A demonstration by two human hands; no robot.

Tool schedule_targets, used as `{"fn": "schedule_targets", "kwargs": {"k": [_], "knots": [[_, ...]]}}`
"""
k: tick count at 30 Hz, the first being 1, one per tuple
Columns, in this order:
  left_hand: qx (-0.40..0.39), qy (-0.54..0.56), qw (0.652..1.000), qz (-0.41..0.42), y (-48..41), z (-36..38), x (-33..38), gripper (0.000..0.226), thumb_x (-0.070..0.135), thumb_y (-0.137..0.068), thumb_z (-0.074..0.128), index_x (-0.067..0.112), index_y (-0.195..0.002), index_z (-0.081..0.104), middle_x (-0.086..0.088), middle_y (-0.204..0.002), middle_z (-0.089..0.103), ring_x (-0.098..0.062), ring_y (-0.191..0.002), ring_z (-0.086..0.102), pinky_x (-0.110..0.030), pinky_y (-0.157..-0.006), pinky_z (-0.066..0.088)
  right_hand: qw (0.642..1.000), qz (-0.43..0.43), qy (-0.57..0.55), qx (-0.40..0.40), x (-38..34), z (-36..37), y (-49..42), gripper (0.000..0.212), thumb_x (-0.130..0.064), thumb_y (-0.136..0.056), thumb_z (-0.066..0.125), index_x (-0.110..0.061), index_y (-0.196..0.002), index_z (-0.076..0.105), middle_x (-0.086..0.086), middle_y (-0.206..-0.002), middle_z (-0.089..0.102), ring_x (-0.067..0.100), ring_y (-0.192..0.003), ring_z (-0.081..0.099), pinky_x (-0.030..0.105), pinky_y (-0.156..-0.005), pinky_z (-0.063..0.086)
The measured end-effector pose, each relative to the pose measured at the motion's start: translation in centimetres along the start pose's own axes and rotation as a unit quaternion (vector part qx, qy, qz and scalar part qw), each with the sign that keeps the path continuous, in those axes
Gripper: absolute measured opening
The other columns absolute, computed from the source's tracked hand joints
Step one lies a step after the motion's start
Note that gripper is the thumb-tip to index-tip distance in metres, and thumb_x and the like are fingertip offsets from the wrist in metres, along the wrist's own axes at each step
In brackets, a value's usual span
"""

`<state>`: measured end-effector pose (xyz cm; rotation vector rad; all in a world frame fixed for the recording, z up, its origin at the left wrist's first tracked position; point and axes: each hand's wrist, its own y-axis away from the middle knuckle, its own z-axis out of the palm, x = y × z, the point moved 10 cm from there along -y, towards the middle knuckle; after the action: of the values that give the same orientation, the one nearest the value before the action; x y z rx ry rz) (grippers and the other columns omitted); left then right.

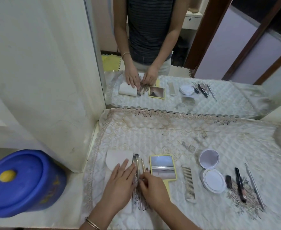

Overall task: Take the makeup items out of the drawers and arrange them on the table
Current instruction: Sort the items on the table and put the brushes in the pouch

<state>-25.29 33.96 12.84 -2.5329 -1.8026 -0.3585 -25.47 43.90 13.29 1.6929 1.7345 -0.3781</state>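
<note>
Head camera looks steeply down, close over the table (pixel 169 130), facing a mirror (pixel 178 55).

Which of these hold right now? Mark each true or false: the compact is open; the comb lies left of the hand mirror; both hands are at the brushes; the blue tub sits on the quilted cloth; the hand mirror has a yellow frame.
1. The compact is open. True.
2. The comb lies left of the hand mirror. False: it lies to the mirror's right.
3. Both hands are at the brushes. True: left hand lies flat beside them, right hand fingers them.
4. The blue tub sits on the quilted cloth. False: it sits off the cloth, to its left.
5. The hand mirror has a yellow frame. True.
</note>
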Motion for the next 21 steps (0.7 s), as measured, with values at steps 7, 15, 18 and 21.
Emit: {"fn": "schedule_targets", "kwargs": {"k": [7, 15, 18, 21], "knots": [[0.016, -0.009, 1.0, 0.014, 0.0, 0.6, 1.4, 0.056, 0.048, -0.077, 0.037, 0.017, -0.116, 0.063, 0.0, -0.125, 0.063, -0.019, -0.129, 0.031, -0.037, -0.11, 0.006, 0.999, 0.032, -0.02, 0.019, 1.3, -0.5, 0.3, 0.021, -0.015, -0.084, 0.051, -0.018, -0.104, 0.054, -0.013, -0.058, 0.042, 0.013, -0.065, 0.048, 0.027, -0.059, 0.037], [0.006, -0.019, 0.998, 0.055, -0.4, 0.8, 1.8, 0.057, 0.047, -0.071, 0.04, 0.022, -0.118, 0.062, 0.01, -0.123, 0.064, -0.012, -0.128, 0.041, -0.038, -0.11, 0.006, 0.998, 0.044, -0.043, 0.016, 1.4, -1.1, -0.2, 0.004, -0.016, -0.086, 0.051, -0.017, -0.09, 0.05, -0.014, -0.059, 0.043, 0.014, -0.065, 0.047, 0.029, -0.061, 0.038], [0.033, -0.006, 0.999, 0.037, -0.2, -0.4, 1.6, 0.052, 0.042, -0.074, 0.041, 0.022, -0.117, 0.062, 0.008, -0.125, 0.063, -0.01, -0.127, 0.043, -0.036, -0.111, 0.003, 1.0, 0.01, -0.027, -0.002, 1.1, -0.5, 0.1, 0.008, -0.018, -0.085, 0.052, -0.016, -0.093, 0.053, -0.005, -0.073, 0.048, 0.014, -0.074, 0.045, 0.032, -0.071, 0.041], [0.096, 0.01, 0.995, 0.009, 0.7, -2.0, 0.7, 0.043, 0.036, -0.09, 0.031, 0.022, -0.125, 0.052, 0.004, -0.138, 0.051, -0.016, -0.138, 0.022, -0.034, -0.113, 0.004, 0.997, -0.041, 0.039, 0.055, 0.8, -1.3, 0.7, 0.025, -0.029, -0.08, 0.05, -0.019, -0.102, 0.057, -0.003, -0.09, 0.054, 0.015, -0.085, 0.051, 0.022, -0.072, 0.038]]}}
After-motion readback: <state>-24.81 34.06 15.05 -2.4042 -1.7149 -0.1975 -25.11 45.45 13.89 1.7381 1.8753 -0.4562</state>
